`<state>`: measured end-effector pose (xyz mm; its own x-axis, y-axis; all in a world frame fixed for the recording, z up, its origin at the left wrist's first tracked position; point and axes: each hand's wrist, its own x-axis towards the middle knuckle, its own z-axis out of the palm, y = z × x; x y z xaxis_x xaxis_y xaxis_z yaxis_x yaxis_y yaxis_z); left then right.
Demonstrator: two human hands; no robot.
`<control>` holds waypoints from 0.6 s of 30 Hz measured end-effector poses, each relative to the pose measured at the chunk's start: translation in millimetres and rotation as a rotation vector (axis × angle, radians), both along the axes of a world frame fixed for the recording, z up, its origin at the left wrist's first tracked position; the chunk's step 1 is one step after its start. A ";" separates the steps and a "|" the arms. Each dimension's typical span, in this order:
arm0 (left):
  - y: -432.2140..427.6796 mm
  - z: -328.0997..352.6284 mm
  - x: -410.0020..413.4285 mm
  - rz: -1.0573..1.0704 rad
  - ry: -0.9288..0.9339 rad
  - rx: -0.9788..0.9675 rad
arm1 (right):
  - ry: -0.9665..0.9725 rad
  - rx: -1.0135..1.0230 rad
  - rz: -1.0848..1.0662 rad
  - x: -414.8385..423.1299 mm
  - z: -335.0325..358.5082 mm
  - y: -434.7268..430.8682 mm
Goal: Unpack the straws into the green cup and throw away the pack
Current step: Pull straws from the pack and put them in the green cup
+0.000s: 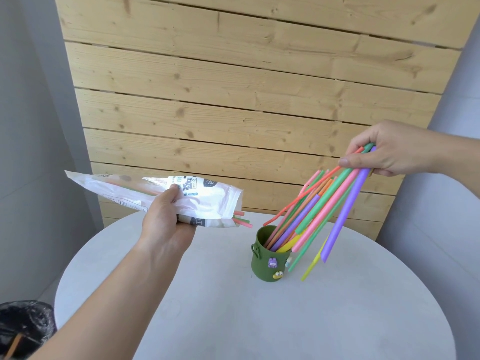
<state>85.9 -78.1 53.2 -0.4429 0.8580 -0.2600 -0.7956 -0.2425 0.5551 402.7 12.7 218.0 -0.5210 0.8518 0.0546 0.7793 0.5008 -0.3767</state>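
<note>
Right hand [389, 149] grip pinches straws [349, 203], some in green cup [262, 266]; left hand [166, 222] grip clasps pack [124, 187].

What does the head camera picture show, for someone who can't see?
A right hand holds a bunch of colourful straws, some ends inside a green cup, others outside it, on a round white table. The left hand holds the pack.

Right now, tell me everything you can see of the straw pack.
The pack is a crinkled, translucent white plastic bag with dark print, held roughly level in the air, left of the green cup. The left hand grips its middle from below, thumb on top. Its open end points right, towards that cup; a few red and green straws poke out.
</note>
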 end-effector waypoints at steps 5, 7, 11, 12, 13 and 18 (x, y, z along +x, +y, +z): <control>1.9 -1.6 -0.6 0.000 0.015 -0.001 | 0.030 -0.018 0.030 4.1 0.4 1.3; 2.4 -2.9 -1.0 -0.004 0.017 -0.001 | 0.045 -0.017 0.043 6.0 1.3 3.1; 1.8 -4.5 -1.3 -0.003 0.020 -0.011 | 0.027 -0.006 0.061 9.7 3.6 3.3; 2.2 -4.9 -1.5 -0.002 0.019 -0.009 | 0.026 -0.006 0.064 10.5 3.6 2.5; 2.3 -5.1 -1.3 -0.004 0.019 -0.007 | 0.030 -0.005 0.069 10.9 3.6 1.2; 3.0 -6.8 -1.1 -0.009 0.005 -0.001 | 0.081 0.043 0.077 13.1 5.7 -0.2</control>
<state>84.8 -75.2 46.4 -0.4362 0.8618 -0.2590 -0.7951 -0.2344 0.5593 415.8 12.6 223.7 -0.5769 0.8057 0.1346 0.7059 0.5746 -0.4142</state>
